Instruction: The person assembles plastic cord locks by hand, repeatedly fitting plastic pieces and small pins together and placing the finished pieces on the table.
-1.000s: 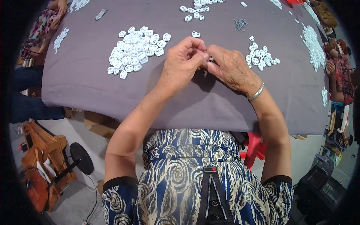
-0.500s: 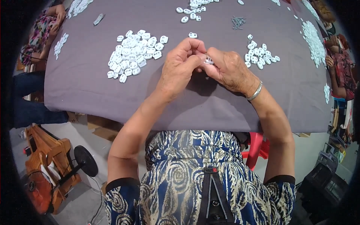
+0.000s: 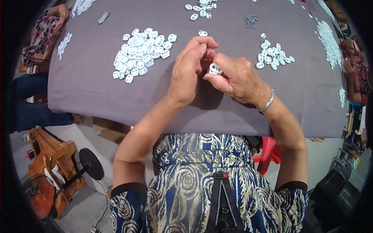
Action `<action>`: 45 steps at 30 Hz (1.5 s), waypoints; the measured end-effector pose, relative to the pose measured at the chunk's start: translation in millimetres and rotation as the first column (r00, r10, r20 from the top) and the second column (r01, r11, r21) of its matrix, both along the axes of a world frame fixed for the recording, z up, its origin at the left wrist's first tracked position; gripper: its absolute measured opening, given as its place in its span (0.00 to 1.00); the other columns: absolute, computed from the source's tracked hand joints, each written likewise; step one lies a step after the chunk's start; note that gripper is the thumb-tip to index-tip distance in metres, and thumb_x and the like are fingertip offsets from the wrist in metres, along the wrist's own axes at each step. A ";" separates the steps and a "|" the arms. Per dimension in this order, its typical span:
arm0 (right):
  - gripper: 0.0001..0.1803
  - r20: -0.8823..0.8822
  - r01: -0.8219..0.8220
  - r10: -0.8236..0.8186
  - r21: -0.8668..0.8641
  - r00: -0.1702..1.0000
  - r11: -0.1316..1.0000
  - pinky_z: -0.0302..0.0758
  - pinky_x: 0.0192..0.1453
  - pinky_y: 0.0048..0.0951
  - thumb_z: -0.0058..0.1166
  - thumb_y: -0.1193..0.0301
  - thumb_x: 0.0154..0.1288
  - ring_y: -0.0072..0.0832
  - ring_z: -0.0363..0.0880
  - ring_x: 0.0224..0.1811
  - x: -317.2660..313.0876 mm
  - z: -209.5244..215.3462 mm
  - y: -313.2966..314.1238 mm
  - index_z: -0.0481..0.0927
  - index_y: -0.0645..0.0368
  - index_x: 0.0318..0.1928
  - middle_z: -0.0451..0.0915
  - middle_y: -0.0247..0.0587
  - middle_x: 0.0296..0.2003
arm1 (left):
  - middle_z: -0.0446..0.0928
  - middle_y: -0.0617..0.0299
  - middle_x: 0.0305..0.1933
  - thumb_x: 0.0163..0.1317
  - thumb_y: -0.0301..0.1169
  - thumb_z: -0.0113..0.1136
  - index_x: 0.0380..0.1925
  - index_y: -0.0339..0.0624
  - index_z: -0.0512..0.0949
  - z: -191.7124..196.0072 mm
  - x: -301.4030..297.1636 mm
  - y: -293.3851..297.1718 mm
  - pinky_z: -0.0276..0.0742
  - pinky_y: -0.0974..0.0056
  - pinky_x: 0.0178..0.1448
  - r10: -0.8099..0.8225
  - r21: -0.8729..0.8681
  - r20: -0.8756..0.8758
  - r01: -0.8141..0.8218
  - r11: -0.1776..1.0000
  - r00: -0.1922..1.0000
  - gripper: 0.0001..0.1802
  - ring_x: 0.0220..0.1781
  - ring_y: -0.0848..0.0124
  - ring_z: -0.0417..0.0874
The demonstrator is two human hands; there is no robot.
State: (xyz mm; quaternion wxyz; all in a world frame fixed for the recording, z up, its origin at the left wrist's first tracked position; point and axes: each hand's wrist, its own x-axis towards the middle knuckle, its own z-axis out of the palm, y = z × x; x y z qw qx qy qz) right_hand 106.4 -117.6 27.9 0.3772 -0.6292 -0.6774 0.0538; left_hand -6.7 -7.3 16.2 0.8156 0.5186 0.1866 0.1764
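Observation:
My right hand pinches a white two-hole cord lock between thumb and forefinger, its holes facing up. Just to its left, my left hand is loosely curled and apart from the cord lock; nothing shows in its fingers, though the palm side is partly hidden. A large heap of white cord-lock pieces lies left of my hands. On the right is a smaller group of oval two-hole pieces. One loose white piece rests just beyond my left fingertips.
A grey cloth covers the table. Small metal springs lie in a pile at the far right, and more white pieces at the far middle. Other people sit at both sides, near further white heaps. A fan stands lower left.
My left fingers have come away from the cord lock and drawn slightly apart from my right hand. The cord lock now shows plainly in my right pinch, slightly lower.

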 end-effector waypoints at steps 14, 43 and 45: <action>0.11 -0.268 0.031 -0.024 0.024 0.963 0.999 0.74 0.38 0.46 0.46 0.68 0.64 0.53 0.77 0.33 -28.0 -21.1 14.5 0.73 0.64 0.37 0.78 0.55 0.29 | 0.74 0.53 0.35 0.72 0.39 0.38 0.31 0.37 0.70 -0.8 -0.7 -31.8 0.70 0.65 0.52 0.288 0.036 0.111 -0.294 0.955 0.951 0.18 0.41 0.69 0.74; 0.14 -0.004 0.312 -0.312 0.020 0.950 0.950 0.73 0.22 0.38 0.51 0.61 0.65 0.43 0.79 0.22 -3.1 -18.1 14.8 0.69 0.59 0.33 0.77 0.44 0.20 | 0.70 0.68 0.35 0.65 0.25 0.53 0.38 0.36 0.70 7.1 2.8 -11.1 0.69 0.76 0.40 0.168 0.318 0.063 -0.179 0.931 0.984 0.05 0.36 0.82 0.71; 0.10 -0.061 0.244 -0.242 0.029 0.968 0.969 0.72 0.26 0.41 0.53 0.68 0.63 0.47 0.77 0.25 -2.6 -19.4 15.1 0.68 0.59 0.35 0.75 0.49 0.22 | 0.70 0.68 0.34 0.65 0.25 0.53 0.38 0.36 0.70 8.0 2.7 -10.1 0.69 0.76 0.40 0.189 0.275 0.073 -0.202 0.940 0.979 0.05 0.36 0.82 0.71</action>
